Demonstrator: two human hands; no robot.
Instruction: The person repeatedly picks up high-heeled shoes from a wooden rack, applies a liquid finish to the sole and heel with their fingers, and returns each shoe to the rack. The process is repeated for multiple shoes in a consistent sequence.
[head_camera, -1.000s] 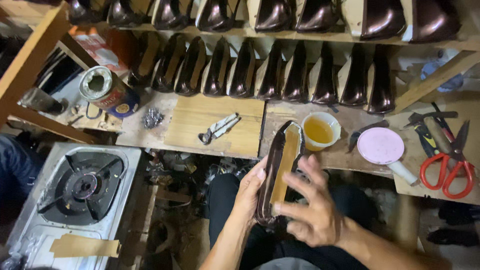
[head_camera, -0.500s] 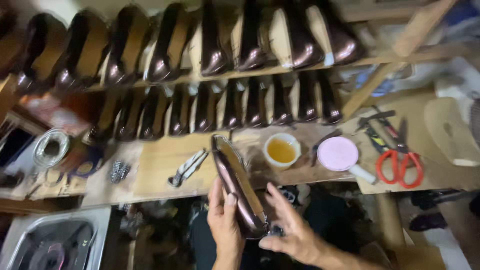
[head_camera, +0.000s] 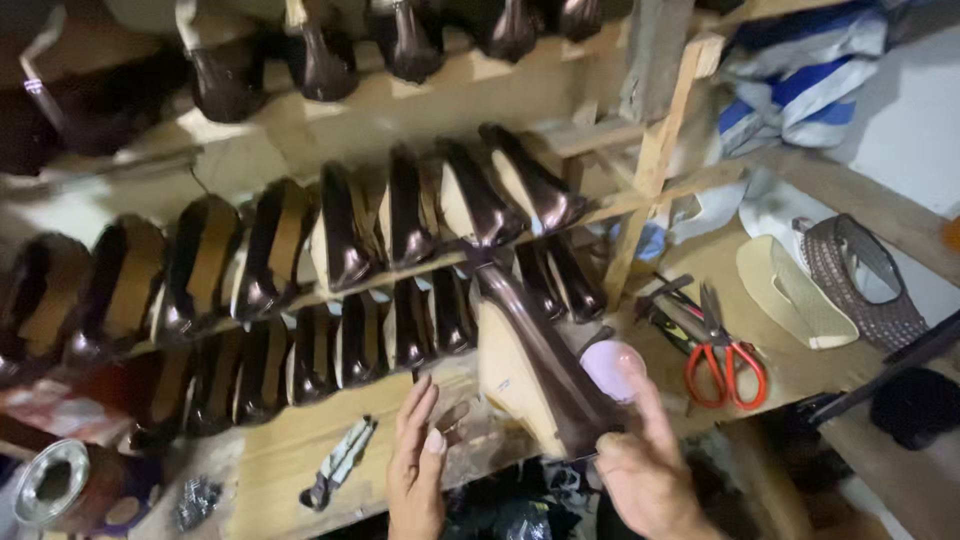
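We grip the brown shoe upper in our closed right hand, raised toward the rack of seemingly finished ones and not yet shelved, our left hand open and empty below.

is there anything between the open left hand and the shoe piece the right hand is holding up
Nothing visible. The left hand is open beside the brown shoe piece, with only bare workbench showing in the gap. The right hand grips its lower end from the other side.
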